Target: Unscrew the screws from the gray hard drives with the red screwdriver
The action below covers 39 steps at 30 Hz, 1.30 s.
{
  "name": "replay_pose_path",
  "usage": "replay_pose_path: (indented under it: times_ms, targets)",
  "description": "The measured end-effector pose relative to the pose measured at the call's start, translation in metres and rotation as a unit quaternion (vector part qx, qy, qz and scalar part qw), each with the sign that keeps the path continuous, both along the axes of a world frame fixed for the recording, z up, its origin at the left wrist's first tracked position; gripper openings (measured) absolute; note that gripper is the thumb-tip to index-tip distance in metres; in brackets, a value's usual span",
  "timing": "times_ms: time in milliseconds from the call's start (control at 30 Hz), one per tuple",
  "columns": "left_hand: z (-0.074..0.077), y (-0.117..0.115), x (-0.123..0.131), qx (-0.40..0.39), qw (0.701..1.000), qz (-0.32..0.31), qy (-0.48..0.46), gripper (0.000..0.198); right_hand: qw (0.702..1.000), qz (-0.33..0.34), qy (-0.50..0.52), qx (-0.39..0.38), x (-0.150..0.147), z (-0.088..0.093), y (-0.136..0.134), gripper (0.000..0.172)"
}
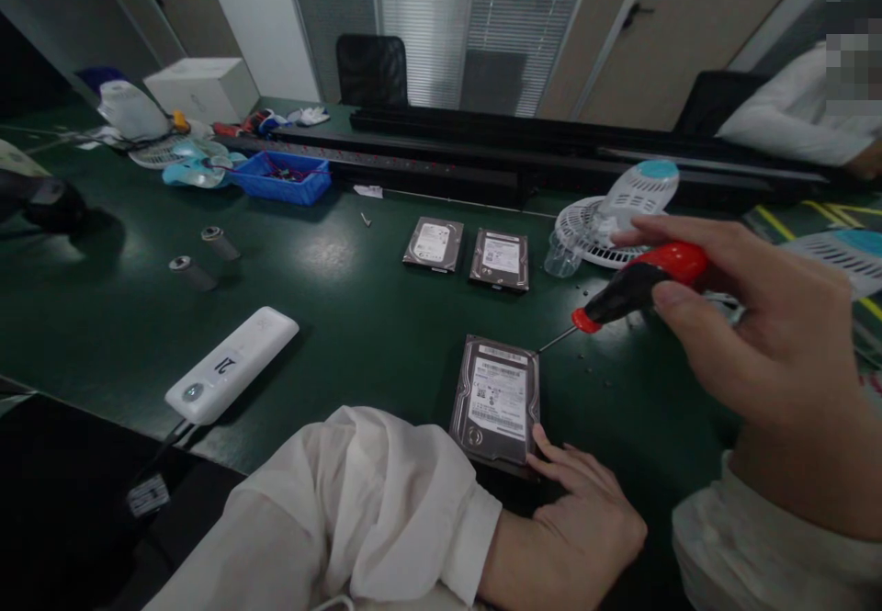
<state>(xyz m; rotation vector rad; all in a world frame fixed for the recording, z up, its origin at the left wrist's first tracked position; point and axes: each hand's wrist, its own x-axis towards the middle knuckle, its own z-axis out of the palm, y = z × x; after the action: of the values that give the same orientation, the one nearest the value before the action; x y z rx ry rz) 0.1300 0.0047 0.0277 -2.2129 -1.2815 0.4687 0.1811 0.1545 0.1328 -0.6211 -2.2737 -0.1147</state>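
We see the left hand (pixel 582 510) low in the frame, right of centre, lying flat and released on the dark green tabletop (pixel 358 317), its fingertips touching the near right corner of a hard drive (pixel 496 400) that lies label-up at lower centre. The right hand (pixel 751 335) at the right edge is clenched around the red and black handle of a screwdriver (pixel 630 291), whose thin shaft slants down to the left, its tip just beside the far right corner of that drive; we cannot tell whether it touches. A few tiny dark screws (pixel 593 374) lie scattered near the tip. Two more hard drives (pixel 469 253) sit side by side further up, near the centre. A white remote-like device (pixel 231 365) marked 21 lies at lower left, and two small grey cylinders (pixel 205 257) stand apart above it. A blue bin (pixel 282 177) is at upper left, and a white desk fan (pixel 613 216) lies at right. Another person's white sleeve (pixel 785 115) shows at upper right.
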Motion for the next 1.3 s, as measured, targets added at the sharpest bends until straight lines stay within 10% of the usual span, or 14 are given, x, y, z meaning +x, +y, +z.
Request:
replay_pose_path:
  times_ms: [367,600,1300]
  targets:
    - [-0.008,-0.004,0.005,0.026,0.996,0.005,0.090,0.033,0.998,-0.054,-0.029,0.027,-0.003,-0.001,0.000,0.031]
    - [0.000,-0.001,0.001,0.045,0.942,-0.066,0.326,0.048,0.996,-0.071,0.035,0.049,-0.003,-0.005,0.002,0.032]
    - [-0.003,-0.001,0.003,0.009,0.999,0.000,0.043,0.032,0.999,0.004,-0.034,-0.034,0.000,-0.004,0.004,0.040]
